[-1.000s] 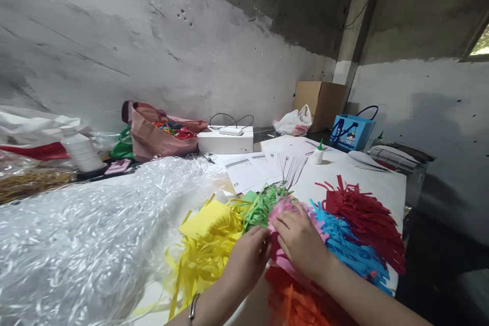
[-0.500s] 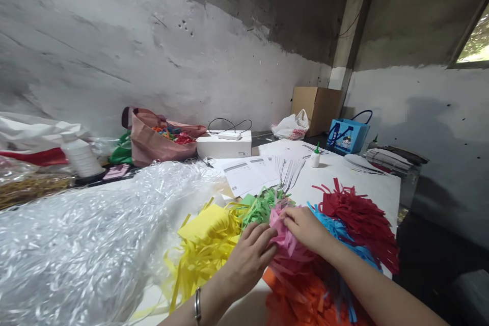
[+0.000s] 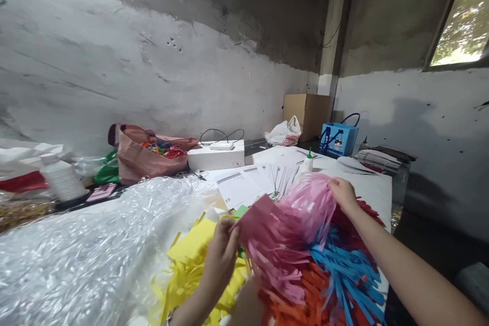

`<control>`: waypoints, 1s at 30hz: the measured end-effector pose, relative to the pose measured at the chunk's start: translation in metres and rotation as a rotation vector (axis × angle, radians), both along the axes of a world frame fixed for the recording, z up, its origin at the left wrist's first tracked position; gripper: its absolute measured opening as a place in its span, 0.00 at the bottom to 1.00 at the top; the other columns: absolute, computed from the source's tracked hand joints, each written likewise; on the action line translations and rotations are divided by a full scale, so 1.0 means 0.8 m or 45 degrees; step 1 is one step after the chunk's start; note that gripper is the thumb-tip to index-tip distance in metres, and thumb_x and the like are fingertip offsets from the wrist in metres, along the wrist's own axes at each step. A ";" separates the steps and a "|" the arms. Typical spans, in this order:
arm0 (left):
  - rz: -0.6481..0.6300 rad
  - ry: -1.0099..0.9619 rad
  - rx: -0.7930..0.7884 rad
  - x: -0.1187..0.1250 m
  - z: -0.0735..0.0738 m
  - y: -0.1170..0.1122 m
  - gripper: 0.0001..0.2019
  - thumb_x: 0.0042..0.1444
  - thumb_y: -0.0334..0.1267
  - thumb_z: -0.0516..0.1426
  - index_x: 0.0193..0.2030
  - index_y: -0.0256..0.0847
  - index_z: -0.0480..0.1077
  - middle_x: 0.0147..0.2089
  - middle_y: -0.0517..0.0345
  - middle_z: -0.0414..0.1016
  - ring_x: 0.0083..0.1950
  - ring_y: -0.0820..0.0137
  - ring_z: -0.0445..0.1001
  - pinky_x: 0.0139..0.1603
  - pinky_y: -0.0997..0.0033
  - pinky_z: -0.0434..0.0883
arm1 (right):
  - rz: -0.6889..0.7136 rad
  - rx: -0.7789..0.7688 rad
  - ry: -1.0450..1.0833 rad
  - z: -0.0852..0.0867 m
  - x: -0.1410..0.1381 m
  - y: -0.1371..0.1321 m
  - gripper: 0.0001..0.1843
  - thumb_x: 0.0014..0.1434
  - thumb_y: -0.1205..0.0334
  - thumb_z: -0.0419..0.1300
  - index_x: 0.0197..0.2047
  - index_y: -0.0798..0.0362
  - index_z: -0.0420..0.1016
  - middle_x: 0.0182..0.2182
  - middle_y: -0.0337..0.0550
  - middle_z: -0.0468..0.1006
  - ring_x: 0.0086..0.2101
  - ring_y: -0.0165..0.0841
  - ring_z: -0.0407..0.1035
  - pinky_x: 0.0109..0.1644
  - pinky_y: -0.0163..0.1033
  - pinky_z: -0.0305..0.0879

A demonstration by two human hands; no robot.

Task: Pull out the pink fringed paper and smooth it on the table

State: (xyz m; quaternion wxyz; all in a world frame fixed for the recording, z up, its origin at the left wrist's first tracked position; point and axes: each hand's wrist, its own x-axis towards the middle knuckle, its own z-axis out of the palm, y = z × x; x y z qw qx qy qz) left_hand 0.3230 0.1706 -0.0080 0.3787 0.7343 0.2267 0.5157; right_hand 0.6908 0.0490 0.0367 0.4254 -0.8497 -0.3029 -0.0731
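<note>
A bundle of pink fringed tissue paper [image 3: 265,226] is lifted and spread between my hands. My left hand [image 3: 223,244] pinches the corner of its uncut pink end. With closed fingers, my right hand [image 3: 344,196] grips the lighter pink fringe at the far right. Beneath and around it lie yellow fringed paper [image 3: 193,244], orange fringed paper [image 3: 301,290], blue fringed paper [image 3: 340,260] and dark red fringed paper [image 3: 370,209]. Only a bit of the green paper [image 3: 241,210] shows behind the pink bundle.
A heap of shiny white strands [image 3: 91,254] covers the table's left side. Farther back are a pink bag [image 3: 137,163], a white box [image 3: 217,158], printed sheets [image 3: 244,183], a green-tipped bottle [image 3: 307,163], a plastic bag [image 3: 284,132], a cardboard box [image 3: 317,112] and a blue bag [image 3: 340,138].
My hands have moved apart, the right one up and to the right, the left one leftward. The pink paper, bunched between them before, is now raised and spread out, covering most of the green.
</note>
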 end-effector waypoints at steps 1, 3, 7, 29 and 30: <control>-0.002 -0.037 -0.106 0.006 0.006 0.007 0.10 0.66 0.46 0.53 0.38 0.44 0.64 0.30 0.64 0.69 0.30 0.69 0.70 0.32 0.70 0.70 | -0.086 0.034 -0.006 0.003 0.016 -0.012 0.12 0.69 0.54 0.60 0.44 0.55 0.75 0.41 0.42 0.78 0.38 0.33 0.74 0.44 0.43 0.73; -0.024 -0.092 -0.300 0.022 0.017 0.021 0.12 0.66 0.49 0.54 0.40 0.43 0.64 0.31 0.64 0.69 0.31 0.70 0.72 0.33 0.69 0.73 | -0.233 0.107 -0.030 0.011 0.043 -0.040 0.12 0.69 0.54 0.59 0.44 0.55 0.75 0.40 0.42 0.78 0.38 0.33 0.74 0.44 0.43 0.73; -0.054 -0.085 -0.583 0.064 0.023 0.052 0.12 0.67 0.46 0.55 0.45 0.38 0.69 0.36 0.61 0.74 0.32 0.71 0.75 0.34 0.67 0.75 | -0.369 0.248 -0.134 0.027 0.069 -0.094 0.13 0.68 0.54 0.59 0.42 0.56 0.75 0.36 0.40 0.78 0.35 0.33 0.74 0.43 0.43 0.72; -0.995 0.729 0.038 -0.074 0.163 -0.110 0.33 0.55 0.39 0.65 0.67 0.47 0.62 0.62 0.50 0.74 0.56 0.58 0.75 0.56 0.60 0.72 | 1.468 -0.292 -0.621 0.159 -0.311 -0.143 0.11 0.65 0.72 0.56 0.41 0.52 0.79 0.33 0.39 0.83 0.31 0.30 0.75 0.34 0.32 0.61; -1.031 0.796 -0.065 -0.090 0.160 -0.111 0.29 0.52 0.40 0.67 0.62 0.45 0.69 0.56 0.53 0.78 0.51 0.59 0.76 0.52 0.63 0.74 | 1.503 -0.288 -0.552 0.165 -0.320 -0.145 0.11 0.63 0.73 0.57 0.42 0.52 0.80 0.33 0.39 0.84 0.31 0.29 0.75 0.34 0.31 0.61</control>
